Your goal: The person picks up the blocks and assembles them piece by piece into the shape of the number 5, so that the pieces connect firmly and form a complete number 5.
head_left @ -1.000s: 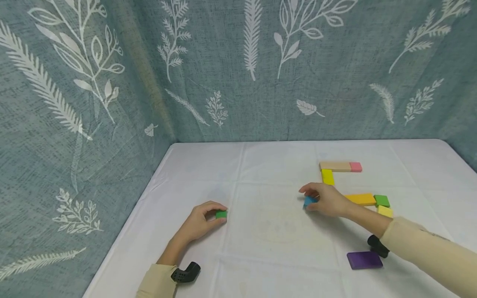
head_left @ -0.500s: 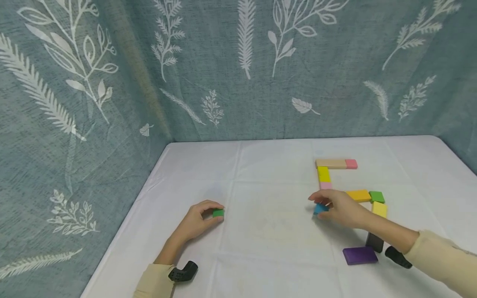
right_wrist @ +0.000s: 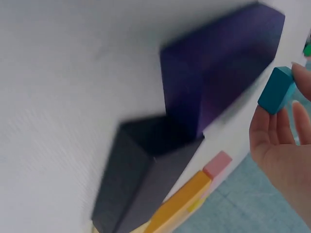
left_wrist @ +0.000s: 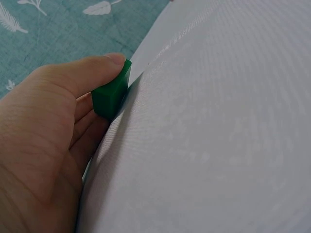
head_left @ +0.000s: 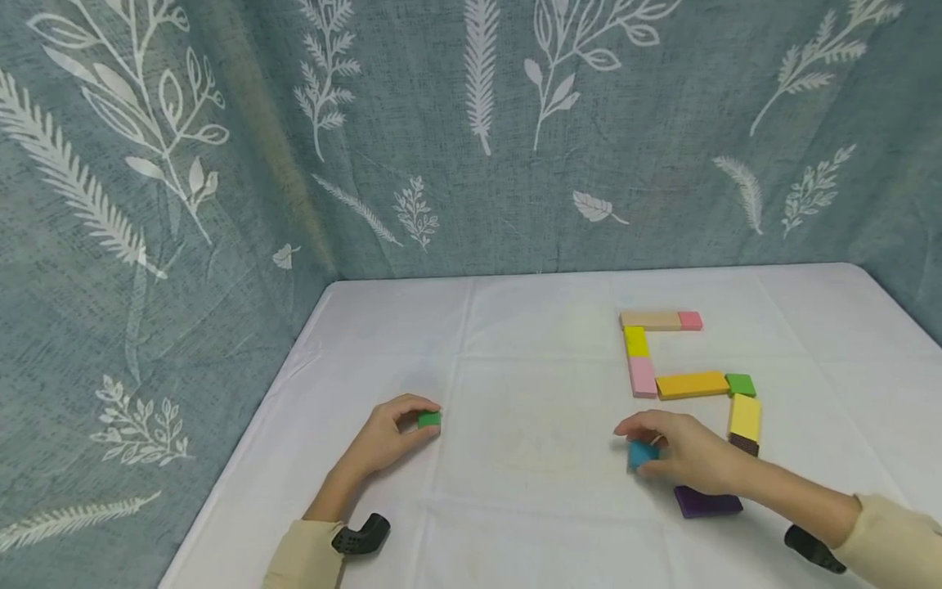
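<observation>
My left hand (head_left: 386, 442) pinches a small green block (left_wrist: 112, 92) between thumb and fingers, low over the white cloth at the table's left-centre. A blue block (head_left: 643, 455) is held at the fingertips of my right hand (head_left: 695, 451). That hand is at the left of a purple block (head_left: 706, 504), whose back edge it partly hides in the head view. From the right wrist, the purple block (right_wrist: 223, 68) appears touching the end of a black block (right_wrist: 150, 170). The right forearm covers most of the black block in the head view.
A winding row of blocks lies at the right: beige (head_left: 651, 321), coral pink (head_left: 689, 321), yellow (head_left: 636, 341), light pink (head_left: 642, 377), orange (head_left: 692, 384), green (head_left: 740, 384) and pale yellow (head_left: 745, 417). A patterned blue-green curtain (head_left: 441, 204) hangs behind the table.
My right hand has carried the blue block toward the table's front and slightly right, uncovering the light pink and orange blocks. The left hand stays put with the green block. The head view shifted slightly.
</observation>
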Tool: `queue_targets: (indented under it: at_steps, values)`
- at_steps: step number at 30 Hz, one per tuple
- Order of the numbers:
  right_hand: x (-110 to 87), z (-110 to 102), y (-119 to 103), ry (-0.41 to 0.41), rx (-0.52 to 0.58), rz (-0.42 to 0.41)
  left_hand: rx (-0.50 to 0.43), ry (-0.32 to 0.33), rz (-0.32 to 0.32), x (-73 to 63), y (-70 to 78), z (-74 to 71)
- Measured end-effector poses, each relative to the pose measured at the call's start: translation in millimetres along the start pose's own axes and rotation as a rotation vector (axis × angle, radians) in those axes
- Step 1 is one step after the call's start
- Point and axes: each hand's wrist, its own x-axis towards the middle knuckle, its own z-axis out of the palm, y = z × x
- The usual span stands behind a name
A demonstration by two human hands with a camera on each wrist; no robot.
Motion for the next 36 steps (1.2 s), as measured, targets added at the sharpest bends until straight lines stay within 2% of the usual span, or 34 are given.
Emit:
queue_targets:
  at_steps: [5,13,20,27,30,33,36]
  values:
    - [-7.9,7.6,1.3,-0.059,0.002,-0.021,0.002,0.0,0.003,0.3,0.1,-0.4]
    - [-18.8,12.5,3.3,-0.094,0.013,-0.056,0.015,-0.002,-0.004,-0.2,1.5,-0.8]
    - [-26.8,13.4,3.7,-0.113,0.052,-0.033,0.019,0.003,-0.012,0.1,2.1,-1.1]
    - [-31.2,11.4,6.9,-0.12,0.082,-0.038,-0.007,0.016,0.007,4.6,-34.3,6.5]
    - [-32.5,10.9,8.3,-0.117,0.082,-0.041,0.005,0.019,0.019,5.3,-23.9,7.8]
    - [-34.0,11.0,9.9,-0.115,0.088,-0.035,0.028,0.006,0.063,6.3,-7.1,11.8]
    - [-35.5,11.4,11.5,-0.111,0.091,-0.034,0.026,-0.038,0.111,10.4,-1.4,21.4]
